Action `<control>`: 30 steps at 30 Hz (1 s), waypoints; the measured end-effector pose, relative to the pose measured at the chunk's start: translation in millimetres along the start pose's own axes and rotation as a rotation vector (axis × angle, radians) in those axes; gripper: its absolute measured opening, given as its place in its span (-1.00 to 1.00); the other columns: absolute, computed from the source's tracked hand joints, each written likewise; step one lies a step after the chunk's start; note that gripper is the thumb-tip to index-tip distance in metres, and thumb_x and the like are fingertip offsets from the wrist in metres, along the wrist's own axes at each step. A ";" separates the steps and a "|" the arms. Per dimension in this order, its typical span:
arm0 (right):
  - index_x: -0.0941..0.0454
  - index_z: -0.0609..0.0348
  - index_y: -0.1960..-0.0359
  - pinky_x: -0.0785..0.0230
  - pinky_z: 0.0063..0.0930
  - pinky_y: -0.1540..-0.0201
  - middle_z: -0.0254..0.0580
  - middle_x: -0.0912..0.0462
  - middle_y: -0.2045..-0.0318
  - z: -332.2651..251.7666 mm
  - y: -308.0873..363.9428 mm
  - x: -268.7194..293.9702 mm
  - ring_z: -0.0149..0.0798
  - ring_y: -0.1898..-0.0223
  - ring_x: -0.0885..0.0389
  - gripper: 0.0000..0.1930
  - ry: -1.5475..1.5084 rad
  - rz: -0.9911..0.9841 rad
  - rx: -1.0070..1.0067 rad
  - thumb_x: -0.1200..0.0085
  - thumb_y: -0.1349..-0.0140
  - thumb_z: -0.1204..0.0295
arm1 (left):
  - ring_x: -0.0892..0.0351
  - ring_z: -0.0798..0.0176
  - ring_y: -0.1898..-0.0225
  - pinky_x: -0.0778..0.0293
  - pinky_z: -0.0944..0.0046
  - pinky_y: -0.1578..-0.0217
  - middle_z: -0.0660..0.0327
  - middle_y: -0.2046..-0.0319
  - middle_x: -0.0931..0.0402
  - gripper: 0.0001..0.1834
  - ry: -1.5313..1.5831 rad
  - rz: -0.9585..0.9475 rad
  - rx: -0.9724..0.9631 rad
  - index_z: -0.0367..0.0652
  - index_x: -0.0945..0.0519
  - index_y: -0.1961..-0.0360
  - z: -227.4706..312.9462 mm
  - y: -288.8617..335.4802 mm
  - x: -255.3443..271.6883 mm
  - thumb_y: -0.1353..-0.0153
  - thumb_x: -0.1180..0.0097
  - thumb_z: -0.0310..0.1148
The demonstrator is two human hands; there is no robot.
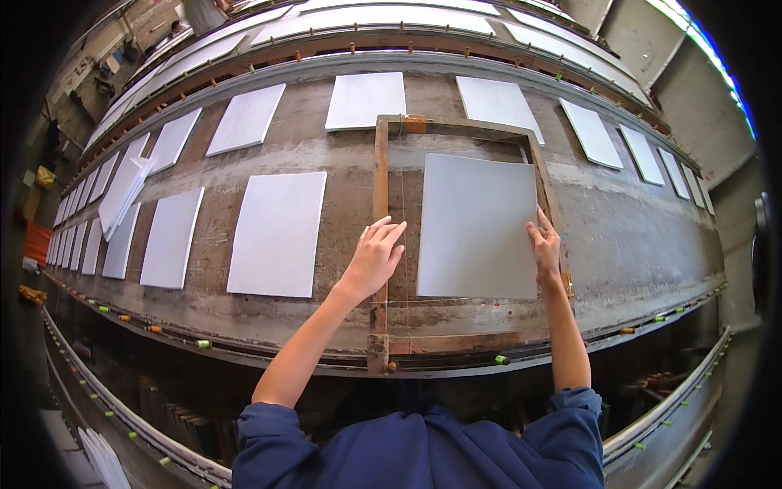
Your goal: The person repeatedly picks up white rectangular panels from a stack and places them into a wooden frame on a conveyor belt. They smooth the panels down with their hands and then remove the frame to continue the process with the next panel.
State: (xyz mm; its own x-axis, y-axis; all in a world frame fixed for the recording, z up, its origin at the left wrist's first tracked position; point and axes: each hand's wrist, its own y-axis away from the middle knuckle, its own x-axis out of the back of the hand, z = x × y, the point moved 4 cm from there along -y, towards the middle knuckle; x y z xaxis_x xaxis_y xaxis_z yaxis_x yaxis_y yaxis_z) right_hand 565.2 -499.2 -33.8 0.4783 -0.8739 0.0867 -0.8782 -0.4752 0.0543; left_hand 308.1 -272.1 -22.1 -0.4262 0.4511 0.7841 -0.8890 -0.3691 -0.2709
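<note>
A wooden frame (381, 175) lies on the long table, with thin strings running across its opening. Inside it is a pale grey rectangular sheet (476, 224), set toward the frame's right side. My left hand (376, 251) is over the frame's left rail, its fingers loosely bent and apart, holding nothing. At the sheet's right edge, my right hand (546, 248) has its thumb on the sheet's margin and its fingers beside the frame's right rail. The fingers close on that edge of the sheet; the undersides of the fingertips are hidden.
White rectangular sheets, such as this one (277, 234), lie in two rows along the brown table (635, 236). A few tilted sheets (124, 196) overlap at the far left. Colored pegs (204, 344) line the near rail. Another sheet-covered table (375, 23) stands beyond.
</note>
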 end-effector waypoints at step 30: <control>-0.26 0.15 -0.28 -0.38 -0.65 0.27 -0.25 -0.64 0.32 35.9 -15.0 -30.7 -0.55 0.39 -0.49 -0.49 0.035 -0.091 -0.079 0.01 -0.27 0.48 | -0.03 0.22 -0.28 -0.09 -0.11 -0.25 0.24 -0.02 -0.39 -0.39 -0.445 -0.021 0.177 -0.15 -0.38 -0.17 14.8 -10.2 -28.6 -0.12 -0.21 -0.16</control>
State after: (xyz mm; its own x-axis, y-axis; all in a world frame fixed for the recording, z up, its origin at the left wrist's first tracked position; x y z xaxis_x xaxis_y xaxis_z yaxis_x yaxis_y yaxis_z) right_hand 563.4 -468.9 -73.0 0.5572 -0.8228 0.1120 -0.8285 -0.5417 0.1420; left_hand 331.8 -293.3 -33.5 -0.2613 0.0827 0.9617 -0.8379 -0.5140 -0.1835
